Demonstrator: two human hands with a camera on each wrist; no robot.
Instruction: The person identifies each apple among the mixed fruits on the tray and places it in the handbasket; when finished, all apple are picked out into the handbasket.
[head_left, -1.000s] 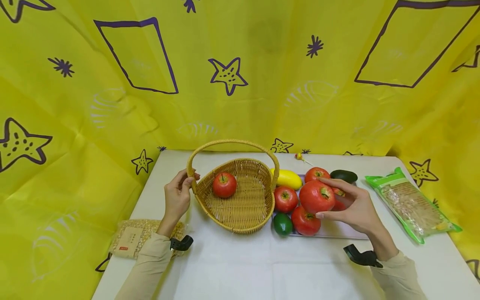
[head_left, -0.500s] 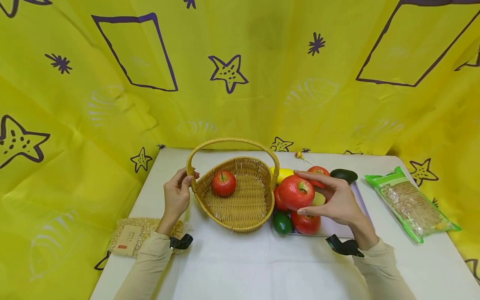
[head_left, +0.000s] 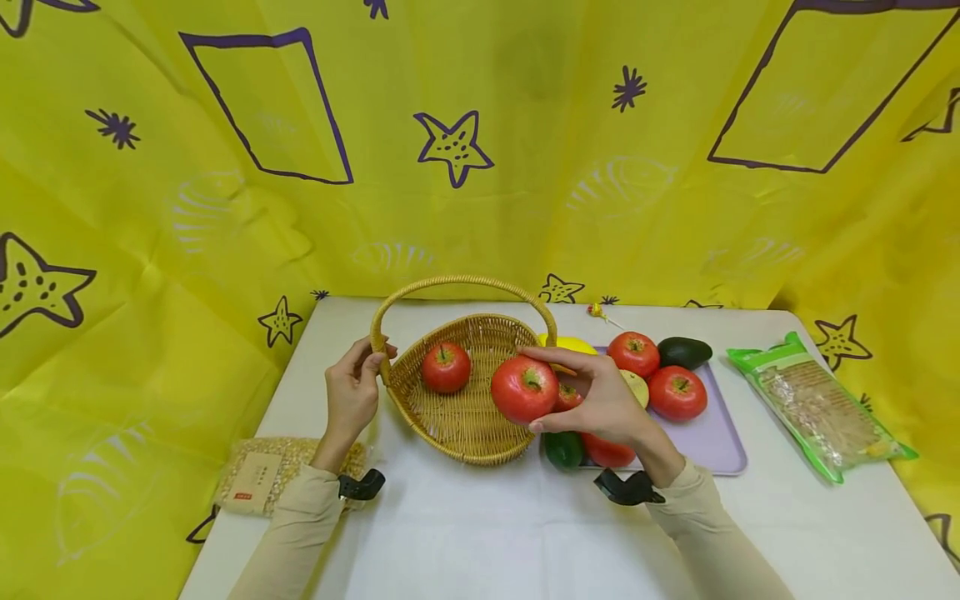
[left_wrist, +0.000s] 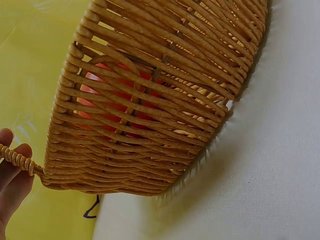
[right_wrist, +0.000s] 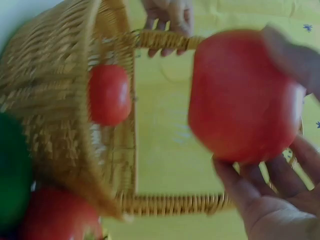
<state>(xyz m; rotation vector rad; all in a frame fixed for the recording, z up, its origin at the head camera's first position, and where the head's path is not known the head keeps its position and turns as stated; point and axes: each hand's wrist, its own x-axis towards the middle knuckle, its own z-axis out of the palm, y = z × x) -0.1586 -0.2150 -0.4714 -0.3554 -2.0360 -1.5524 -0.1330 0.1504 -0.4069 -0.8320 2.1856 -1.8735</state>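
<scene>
Reaching over the white worktop (head_left: 480,533), we hold a red apple (head_left: 524,388) in our right hand (head_left: 600,404), thumb on top and fingers curled underneath so the fruit sits cradled from the side. The apple hangs just above the near right rim of the woven basket (head_left: 465,417), its stem dimple turned up and toward us, so its core runs roughly upright with a slight lean. Our left hand (head_left: 351,392) pinches the basket's handle (head_left: 463,283) where it meets the left rim, apparently to keep the light basket from sliding; the left wrist view shows fingertips (left_wrist: 12,172) wrapped on that cane. A second red apple (head_left: 446,367) already lies inside, toward the far left of the bowl. Just right of the basket, a lilac tray (head_left: 716,442) carries more red fruit (head_left: 677,392), a green lime (head_left: 564,449), a dark avocado (head_left: 686,352) and a yellow fruit (head_left: 573,343) half hidden by the handle. A green packet (head_left: 821,408) lies farther right, a grain bag (head_left: 262,475) by our left sleeve, and the yellow star-print cloth (head_left: 480,150) closes the background.
</scene>
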